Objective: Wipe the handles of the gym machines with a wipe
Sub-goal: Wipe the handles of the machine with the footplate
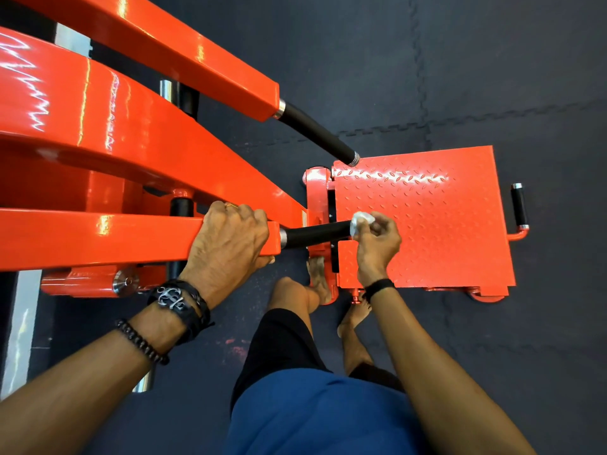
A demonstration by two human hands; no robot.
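1. head view: right hand (377,239) pinches wipe (361,221) on the near handle (315,233) tip.
2. left hand (230,238) grips the orange arm (98,234) beside it.
3. footplate (427,218) sits below; dark floor mat (492,77) lies open to the far right.

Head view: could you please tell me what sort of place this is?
Most likely a gym: an orange weight machine with black grip handles, a tread-plate footplate, and interlocking dark rubber floor mats.

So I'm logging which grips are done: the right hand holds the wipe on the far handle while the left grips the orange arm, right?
Not quite. The head view shows the right hand holding the wipe on the near handle, not the far handle. The left hand does grip the orange arm.
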